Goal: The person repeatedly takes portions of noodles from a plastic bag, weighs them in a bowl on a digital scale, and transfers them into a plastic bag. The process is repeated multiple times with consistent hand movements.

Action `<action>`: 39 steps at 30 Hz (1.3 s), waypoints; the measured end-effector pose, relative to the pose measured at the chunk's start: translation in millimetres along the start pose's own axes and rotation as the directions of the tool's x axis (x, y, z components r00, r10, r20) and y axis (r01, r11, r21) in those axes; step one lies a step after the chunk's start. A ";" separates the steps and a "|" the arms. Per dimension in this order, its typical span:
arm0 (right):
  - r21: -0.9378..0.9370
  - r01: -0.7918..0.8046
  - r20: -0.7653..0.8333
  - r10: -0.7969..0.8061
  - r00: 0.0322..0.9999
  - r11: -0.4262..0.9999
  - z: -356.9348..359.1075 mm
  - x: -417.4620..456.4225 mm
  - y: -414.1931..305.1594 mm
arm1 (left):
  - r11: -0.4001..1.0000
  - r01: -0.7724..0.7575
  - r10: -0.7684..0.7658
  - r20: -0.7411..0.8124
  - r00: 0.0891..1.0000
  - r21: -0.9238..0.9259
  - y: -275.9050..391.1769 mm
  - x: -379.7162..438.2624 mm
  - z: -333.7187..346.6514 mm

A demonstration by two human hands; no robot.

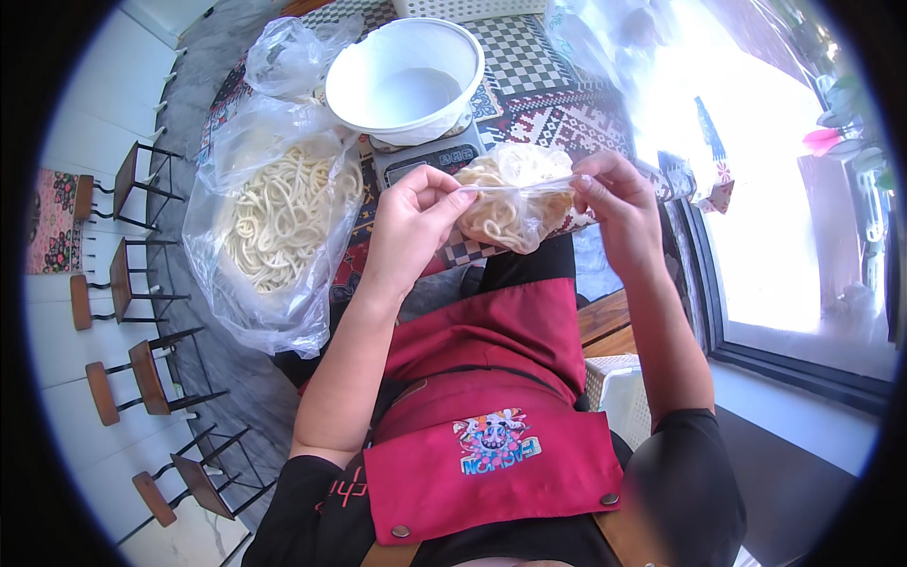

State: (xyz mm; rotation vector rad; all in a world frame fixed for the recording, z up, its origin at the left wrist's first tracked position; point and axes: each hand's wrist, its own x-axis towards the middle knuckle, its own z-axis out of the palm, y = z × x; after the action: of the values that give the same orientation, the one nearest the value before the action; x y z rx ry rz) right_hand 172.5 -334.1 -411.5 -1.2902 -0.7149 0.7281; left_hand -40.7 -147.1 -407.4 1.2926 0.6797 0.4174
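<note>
A small clear plastic bag of thick noodles point(506, 212) lies at the near edge of the patterned tablecloth point(567, 117). My left hand point(425, 227) pinches the left end of its gathered upper edge. At the right end, my right hand point(616, 205) pinches the same edge between thumb and fingers, so the plastic is stretched between both hands. To the left, a large open plastic bag point(202, 248) holds a heap of pale thick noodles point(283, 220). A white round bowl point(404, 78) rests on a digital scale point(432, 159) just beyond my left hand.
Crumpled clear plastic point(290, 57) lies left of the bowl. A perforated white basket point(468, 8) stands at the far edge, and another point(613, 375) is low on the right. Bright plastic bags point(602, 35) lie at the far right. Several chairs point(127, 280) stand at left.
</note>
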 end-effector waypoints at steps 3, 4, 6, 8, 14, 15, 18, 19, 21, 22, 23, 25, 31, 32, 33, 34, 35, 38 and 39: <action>0.011 0.050 0.045 -0.050 0.998 0.999 19.5 -13.7 -6.2 | 0.974 -0.221 0.222 -0.027 0.975 0.042 -2.7 -4.4 5.5; -0.065 0.102 0.101 -0.095 0.990 0.993 32.8 -15.9 -20.5 | 0.944 -0.324 0.327 -0.031 0.945 0.069 -2.3 -9.4 10.5; -0.144 0.129 0.217 -0.096 0.972 0.981 52.1 -20.7 -26.8 | 0.771 -0.560 0.555 0.114 0.824 0.303 10.7 -17.7 16.8; -0.215 0.198 0.271 -0.136 0.953 0.956 58.5 -17.2 -16.5 | 0.532 -0.729 0.700 0.261 0.665 0.431 23.0 -23.1 29.7; 0.046 0.188 0.038 -0.190 0.981 0.981 28.0 -8.8 -17.3 | 0.510 -0.767 0.746 0.244 0.620 0.390 14.4 -31.2 34.1; 0.077 0.181 -0.007 -0.181 0.984 0.981 15.7 -18.9 -37.1 | 0.587 -0.737 0.712 0.220 0.667 0.335 9.9 -32.9 30.1; 0.073 0.143 0.050 -0.147 0.988 0.987 -33.8 -80.4 -102.6 | 0.658 -0.691 0.646 0.247 0.722 0.299 4.1 -34.3 23.4; 0.032 0.175 0.070 -0.177 0.982 0.984 -47.6 -101.7 -115.1 | 0.682 -0.671 0.625 0.246 0.741 0.290 1.6 -35.0 24.4; -0.105 0.185 0.064 -0.179 0.982 0.977 -66.7 -148.5 -139.0 | 0.671 -0.680 0.621 0.277 0.734 0.297 -1.5 -34.0 29.2; -0.193 0.162 0.050 -0.155 0.987 0.968 -73.1 -172.2 -147.3 | 0.665 -0.680 0.612 0.296 0.734 0.311 -3.6 -34.7 28.1; -0.311 0.041 -0.027 -0.051 0.998 0.950 -73.4 -194.1 -152.6 | 0.660 -0.680 0.600 0.319 0.733 0.321 -4.8 -35.6 29.4; -0.443 -0.262 -0.213 0.184 0.960 0.857 -67.4 -234.9 -163.0 | 0.652 -0.677 0.586 0.339 0.736 0.343 -1.8 -39.4 34.9; -0.324 -0.737 -0.401 0.619 0.675 0.594 -107.9 -308.5 -119.8 | 0.607 -0.709 0.606 0.369 0.705 0.359 -2.5 -46.7 42.5; -0.316 -0.736 -0.400 0.620 0.676 0.599 -121.1 -322.5 -99.3 | 0.619 -0.700 0.599 0.361 0.714 0.356 1.6 -50.0 45.3; -0.361 -0.747 -0.388 0.638 0.665 0.558 -133.0 -333.7 -81.8 | 0.573 -0.717 0.606 0.384 0.696 0.396 4.7 -50.7 44.9; -0.426 -0.741 -0.372 0.646 0.666 0.519 -136.9 -336.2 -71.8 | 0.530 -0.736 0.621 0.398 0.675 0.421 6.9 -51.2 44.5; -0.400 -0.788 -0.400 0.685 0.609 0.468 -141.9 -342.7 -57.0 | 0.487 -0.753 0.633 0.414 0.654 0.444 8.7 -50.5 44.1; -0.421 -0.815 -0.382 0.736 0.558 0.399 -154.0 -345.6 -11.0 | 0.491 -0.734 0.624 0.398 0.672 0.469 21.2 -56.1 35.4; -0.538 -0.749 -0.331 0.720 0.610 0.387 -154.1 -341.7 1.3 | 0.483 -0.730 0.622 0.397 0.675 0.484 23.7 -58.3 29.6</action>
State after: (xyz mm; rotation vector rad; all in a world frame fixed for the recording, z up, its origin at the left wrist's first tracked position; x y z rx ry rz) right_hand 96.2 -698.5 -454.5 -2.3382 -0.2889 1.2371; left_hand -61.9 -200.1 -367.8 2.2231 0.0838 0.7644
